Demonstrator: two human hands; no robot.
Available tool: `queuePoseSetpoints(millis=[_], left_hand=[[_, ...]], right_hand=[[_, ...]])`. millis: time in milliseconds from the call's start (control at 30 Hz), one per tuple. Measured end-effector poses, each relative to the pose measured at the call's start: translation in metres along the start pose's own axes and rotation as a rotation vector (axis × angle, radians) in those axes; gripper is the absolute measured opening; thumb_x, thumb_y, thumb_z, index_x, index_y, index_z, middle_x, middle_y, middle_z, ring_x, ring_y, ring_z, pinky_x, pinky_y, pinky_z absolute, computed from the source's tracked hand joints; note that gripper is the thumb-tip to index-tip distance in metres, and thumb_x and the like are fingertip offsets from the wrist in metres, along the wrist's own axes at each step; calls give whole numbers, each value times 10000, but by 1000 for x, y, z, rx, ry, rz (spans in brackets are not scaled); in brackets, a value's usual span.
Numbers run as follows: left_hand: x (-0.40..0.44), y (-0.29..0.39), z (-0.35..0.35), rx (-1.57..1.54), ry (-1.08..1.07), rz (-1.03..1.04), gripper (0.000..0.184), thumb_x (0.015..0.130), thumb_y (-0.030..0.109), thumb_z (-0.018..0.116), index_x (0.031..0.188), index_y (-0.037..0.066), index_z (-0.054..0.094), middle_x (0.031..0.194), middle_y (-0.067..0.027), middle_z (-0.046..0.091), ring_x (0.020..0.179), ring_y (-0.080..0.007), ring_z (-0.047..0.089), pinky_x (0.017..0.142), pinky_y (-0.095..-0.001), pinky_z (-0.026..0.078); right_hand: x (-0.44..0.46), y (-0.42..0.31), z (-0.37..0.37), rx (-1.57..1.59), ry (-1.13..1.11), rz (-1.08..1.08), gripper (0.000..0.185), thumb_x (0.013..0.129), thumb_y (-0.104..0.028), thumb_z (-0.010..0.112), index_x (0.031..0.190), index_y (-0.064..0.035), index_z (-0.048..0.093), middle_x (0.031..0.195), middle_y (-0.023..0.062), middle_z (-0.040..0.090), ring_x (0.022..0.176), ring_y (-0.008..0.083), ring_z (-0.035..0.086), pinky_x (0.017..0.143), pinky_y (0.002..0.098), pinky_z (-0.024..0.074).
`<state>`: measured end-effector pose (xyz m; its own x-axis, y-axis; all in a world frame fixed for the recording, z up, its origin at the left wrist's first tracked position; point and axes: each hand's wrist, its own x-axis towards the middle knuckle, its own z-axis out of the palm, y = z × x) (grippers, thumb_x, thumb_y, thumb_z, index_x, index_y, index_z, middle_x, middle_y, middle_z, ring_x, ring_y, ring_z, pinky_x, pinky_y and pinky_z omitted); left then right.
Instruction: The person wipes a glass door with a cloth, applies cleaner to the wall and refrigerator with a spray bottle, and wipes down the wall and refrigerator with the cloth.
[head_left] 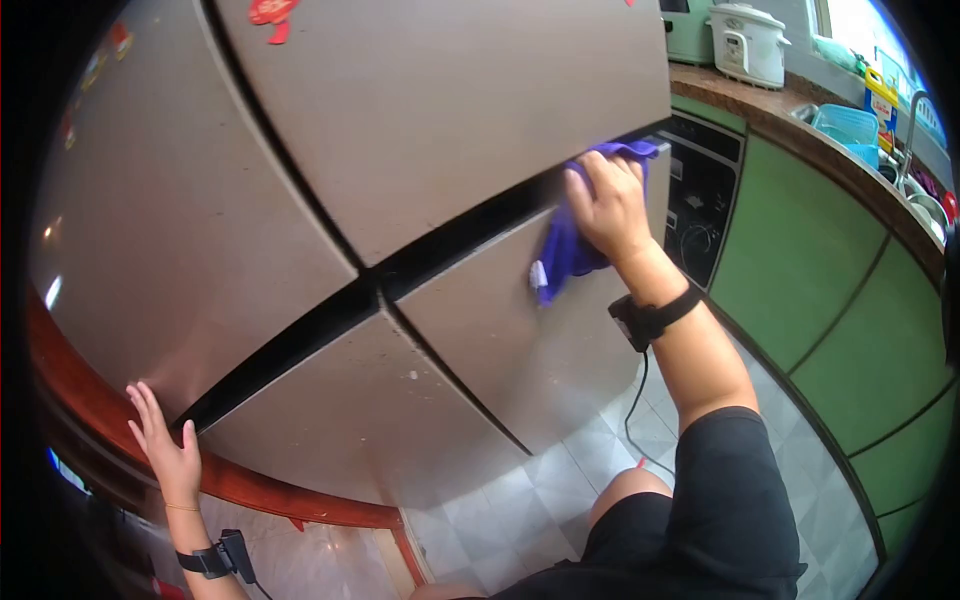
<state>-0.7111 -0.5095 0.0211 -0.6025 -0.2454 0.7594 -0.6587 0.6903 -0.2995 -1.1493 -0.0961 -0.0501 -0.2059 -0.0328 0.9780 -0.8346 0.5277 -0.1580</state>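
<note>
A large grey four-door refrigerator [450,90] fills the view before me, with dark gaps between its doors. My right hand [608,205] is closed on a purple cloth [570,250], at the gap along the top of the lower right door [530,330]. Part of the cloth hangs down over that door, showing a small white label [538,274]. Fingers spread, my left hand [165,450] is at the lower left of the refrigerator, close to the wooden door frame [255,487]. Whether its fingertips press on the surface, I cannot tell.
Right of the refrigerator are a black built-in appliance [700,190] and green cabinets [810,260]. On the brown countertop [800,120] stand a white cooker [748,45], a blue basket [848,130] and a yellow bottle [880,100]. A black cable [630,410] hangs from my right wrist strap over the tiled floor [560,480].
</note>
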Motion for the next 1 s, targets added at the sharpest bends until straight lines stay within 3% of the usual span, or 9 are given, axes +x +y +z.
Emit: queuePoseSetpoints(millis=[167,300,400,500,567,600,767,867,1000], left_hand=[[-1,7,-2,-28,54,41,802,760,66,589,1452,91,185,1510,-161,134,1384,-304,184,1105,-493,109],[-1,11,1,-60,81,7,809,761,80,592,1453,85,174,1505,-177,137,1392,-304,154,1103,-493,111],[0,13,-1,-60,68,-7,820,761,96,603,1454,84,166,1498,-188,153,1386,-324,163,1097,-507,118],[1,13,-2,-69,63,-17,830,756,118,624,1453,90,173,1492,-192,169,1374,-340,193,1092,-519,133],[0,14,-4,-120,82,-12,823,763,99,615,1456,114,170,1499,-178,158,1372,-343,199,1087,-527,137],[0,13,-5,-105,71,-17,821,761,100,618,1454,116,178,1496,-181,163,1366,-348,210,1086,-527,143],[-1,9,-12,-149,48,-18,787,760,80,603,1445,128,219,1491,-177,180,1361,-338,232,1085,-530,156],[-2,4,-14,-231,30,-12,770,769,28,568,1446,162,228,1498,-156,173,1369,-312,223,1093,-521,140],[-5,-8,-14,-408,17,-3,700,791,-24,510,1418,207,303,1508,-71,198,1374,-266,230,1098,-530,111]], right_hand=[[0,-73,21,24,24,68,151,780,-197,606,789,-47,585,708,133,597,687,325,573,681,417,424],[9,-149,19,209,-389,-26,422,672,-397,717,705,2,583,666,182,605,668,353,601,654,404,471],[21,-179,13,236,-761,-24,501,640,-304,770,976,18,586,828,208,624,817,377,593,752,418,469],[10,-163,12,467,-571,-145,319,688,-104,713,956,7,583,875,161,625,794,300,613,738,362,483],[-10,-149,17,887,-420,234,283,684,-12,670,955,-8,588,868,115,628,845,234,614,797,310,466],[-12,-160,9,842,-393,191,286,713,19,636,994,-7,592,916,90,620,876,178,589,800,281,454],[-21,-236,33,334,-315,-291,336,780,-201,671,1027,-3,556,925,164,622,904,331,575,802,407,438],[-1,-277,57,175,-632,-268,328,816,-312,627,822,0,527,690,190,614,680,354,606,653,416,469],[4,-354,72,337,-808,-348,410,693,-304,707,869,19,526,792,208,624,752,364,611,717,419,486]])
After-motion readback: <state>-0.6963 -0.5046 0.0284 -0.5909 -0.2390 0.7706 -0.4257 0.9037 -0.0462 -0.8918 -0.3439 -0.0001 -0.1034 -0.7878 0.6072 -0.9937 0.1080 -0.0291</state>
